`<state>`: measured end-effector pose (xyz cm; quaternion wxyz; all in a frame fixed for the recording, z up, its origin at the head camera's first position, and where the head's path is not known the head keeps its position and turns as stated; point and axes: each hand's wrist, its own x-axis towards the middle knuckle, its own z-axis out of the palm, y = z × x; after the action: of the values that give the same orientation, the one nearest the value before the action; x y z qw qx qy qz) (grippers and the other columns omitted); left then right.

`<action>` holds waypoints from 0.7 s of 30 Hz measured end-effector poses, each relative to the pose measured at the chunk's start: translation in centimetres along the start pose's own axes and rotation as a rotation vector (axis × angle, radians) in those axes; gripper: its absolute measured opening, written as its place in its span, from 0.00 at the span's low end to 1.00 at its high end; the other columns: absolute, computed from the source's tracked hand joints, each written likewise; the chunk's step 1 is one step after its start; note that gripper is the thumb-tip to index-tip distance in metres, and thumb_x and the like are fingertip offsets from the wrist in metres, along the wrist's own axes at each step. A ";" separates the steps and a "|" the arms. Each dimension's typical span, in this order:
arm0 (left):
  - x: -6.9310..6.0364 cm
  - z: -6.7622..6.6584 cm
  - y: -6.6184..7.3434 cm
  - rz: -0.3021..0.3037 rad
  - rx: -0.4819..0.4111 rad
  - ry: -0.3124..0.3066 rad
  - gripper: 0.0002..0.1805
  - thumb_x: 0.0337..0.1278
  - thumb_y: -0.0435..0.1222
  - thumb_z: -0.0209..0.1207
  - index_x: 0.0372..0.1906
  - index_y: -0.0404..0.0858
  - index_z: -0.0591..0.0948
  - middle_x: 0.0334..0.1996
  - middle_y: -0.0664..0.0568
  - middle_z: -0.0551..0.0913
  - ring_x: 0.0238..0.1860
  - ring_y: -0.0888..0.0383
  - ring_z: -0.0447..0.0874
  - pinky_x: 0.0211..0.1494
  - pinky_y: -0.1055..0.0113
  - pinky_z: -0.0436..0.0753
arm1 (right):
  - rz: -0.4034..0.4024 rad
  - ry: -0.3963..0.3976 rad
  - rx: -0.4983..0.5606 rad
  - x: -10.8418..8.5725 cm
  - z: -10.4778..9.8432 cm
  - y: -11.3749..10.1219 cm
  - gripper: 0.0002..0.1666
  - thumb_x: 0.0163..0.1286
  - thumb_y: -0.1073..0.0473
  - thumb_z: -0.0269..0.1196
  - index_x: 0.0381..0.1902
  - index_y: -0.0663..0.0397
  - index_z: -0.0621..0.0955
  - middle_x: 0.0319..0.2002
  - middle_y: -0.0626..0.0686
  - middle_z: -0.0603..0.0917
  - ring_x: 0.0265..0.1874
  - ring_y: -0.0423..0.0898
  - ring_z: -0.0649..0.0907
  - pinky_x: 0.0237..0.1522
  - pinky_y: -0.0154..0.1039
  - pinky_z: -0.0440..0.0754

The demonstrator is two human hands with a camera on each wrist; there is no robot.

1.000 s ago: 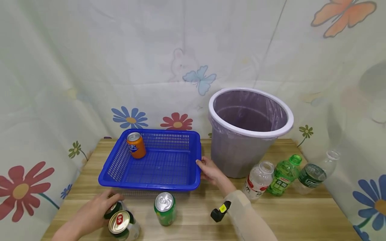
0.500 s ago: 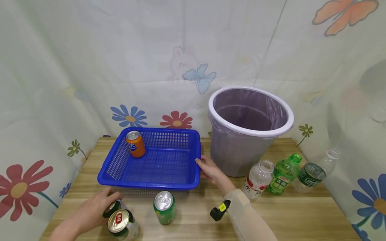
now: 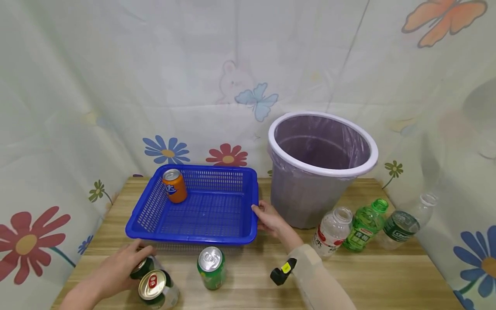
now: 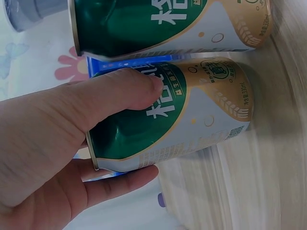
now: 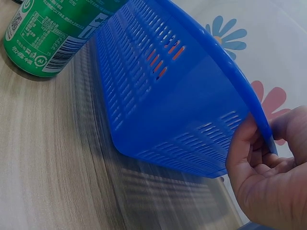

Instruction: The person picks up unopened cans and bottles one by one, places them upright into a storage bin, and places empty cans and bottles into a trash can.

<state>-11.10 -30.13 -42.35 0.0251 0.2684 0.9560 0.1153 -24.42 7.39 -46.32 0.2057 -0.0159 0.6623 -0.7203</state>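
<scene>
Gripping with left hand (image 3: pixel 112 270) a green-and-white can (image 4: pixel 175 117), upright on table (image 3: pixel 253 277) just beside matching can (image 3: pixel 158 289); pinching rim of blue basket (image 3: pixel 190 238) with right hand (image 3: pixel 272 220). Barely shifting since a second ago, so apparently holding at the grasp, not lifting.

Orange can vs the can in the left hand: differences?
Colour: the orange can is mainly orange; the gripped can is green, white and gold.
Place: the orange can sits inside the blue basket; the gripped can is outside it.
Shared: both are drink cans.
</scene>
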 end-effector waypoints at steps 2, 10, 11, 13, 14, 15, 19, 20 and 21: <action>-0.1 0.0 -0.1 0.005 0.010 0.006 0.33 0.22 0.36 0.76 0.44 0.49 0.75 0.43 0.50 0.72 0.42 0.51 0.75 0.40 0.51 0.80 | -0.001 -0.002 0.001 -0.1 0.0 0.0 0.18 0.72 0.61 0.45 0.53 0.70 0.62 0.34 0.48 0.80 0.31 0.42 0.81 0.39 0.47 0.82; -0.5 -0.8 -0.3 -0.017 -0.021 -0.039 0.33 0.24 0.36 0.76 0.45 0.51 0.74 0.44 0.51 0.71 0.42 0.52 0.73 0.40 0.51 0.80 | 0.009 0.010 -0.005 -0.1 0.1 0.2 0.18 0.73 0.61 0.45 0.54 0.70 0.63 0.36 0.50 0.80 0.32 0.45 0.82 0.40 0.49 0.82; -0.6 -1.0 -0.3 -0.010 -0.015 -0.032 0.33 0.24 0.36 0.76 0.45 0.51 0.74 0.44 0.51 0.71 0.42 0.52 0.73 0.40 0.52 0.80 | 0.012 0.016 -0.005 -0.1 0.1 0.1 0.18 0.73 0.61 0.45 0.54 0.69 0.63 0.36 0.51 0.80 0.32 0.45 0.82 0.40 0.50 0.82; -0.7 -1.3 -0.3 0.000 0.002 -0.015 0.33 0.23 0.36 0.76 0.45 0.50 0.74 0.43 0.51 0.71 0.42 0.53 0.73 0.40 0.52 0.80 | 0.016 0.033 -0.011 0.0 0.1 0.1 0.18 0.73 0.60 0.45 0.54 0.69 0.64 0.37 0.53 0.81 0.32 0.45 0.82 0.39 0.49 0.82; -0.7 -1.4 -0.3 0.003 0.007 -0.010 0.33 0.23 0.36 0.76 0.45 0.51 0.74 0.43 0.51 0.71 0.42 0.53 0.74 0.40 0.52 0.80 | 0.021 0.040 -0.011 0.0 0.1 0.1 0.18 0.73 0.60 0.45 0.54 0.68 0.64 0.38 0.54 0.81 0.32 0.45 0.82 0.38 0.48 0.83; -0.8 -1.6 -0.3 0.003 0.014 -0.004 0.33 0.24 0.36 0.76 0.45 0.51 0.74 0.43 0.51 0.71 0.42 0.53 0.74 0.40 0.53 0.80 | 0.025 0.045 -0.010 0.1 0.1 0.1 0.18 0.73 0.60 0.45 0.54 0.68 0.64 0.38 0.56 0.81 0.32 0.46 0.82 0.38 0.47 0.83; -1.1 -2.4 -0.4 -0.013 0.031 -0.008 0.34 0.25 0.36 0.75 0.47 0.50 0.73 0.43 0.51 0.71 0.42 0.52 0.74 0.41 0.53 0.80 | 0.028 0.046 -0.013 0.2 0.1 0.1 0.16 0.73 0.60 0.45 0.52 0.67 0.65 0.38 0.55 0.81 0.31 0.45 0.82 0.33 0.42 0.82; -1.2 -2.6 -0.4 -0.018 0.032 -0.013 0.34 0.25 0.36 0.75 0.48 0.50 0.73 0.43 0.51 0.72 0.42 0.52 0.74 0.41 0.53 0.80 | 0.028 0.041 -0.011 0.2 0.1 0.1 0.16 0.72 0.60 0.45 0.52 0.67 0.65 0.36 0.54 0.81 0.30 0.45 0.82 0.33 0.42 0.82; -1.2 -2.8 -0.4 -0.027 0.030 -0.020 0.35 0.25 0.36 0.75 0.48 0.50 0.73 0.43 0.51 0.72 0.43 0.52 0.74 0.41 0.53 0.81 | 0.026 0.037 -0.012 0.2 0.1 0.1 0.16 0.72 0.61 0.45 0.52 0.67 0.65 0.35 0.52 0.81 0.30 0.44 0.82 0.33 0.42 0.82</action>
<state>-10.56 -31.71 -39.79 0.0323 0.2568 0.9610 0.0976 -24.55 7.28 -46.42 0.2027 0.0048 0.6705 -0.7137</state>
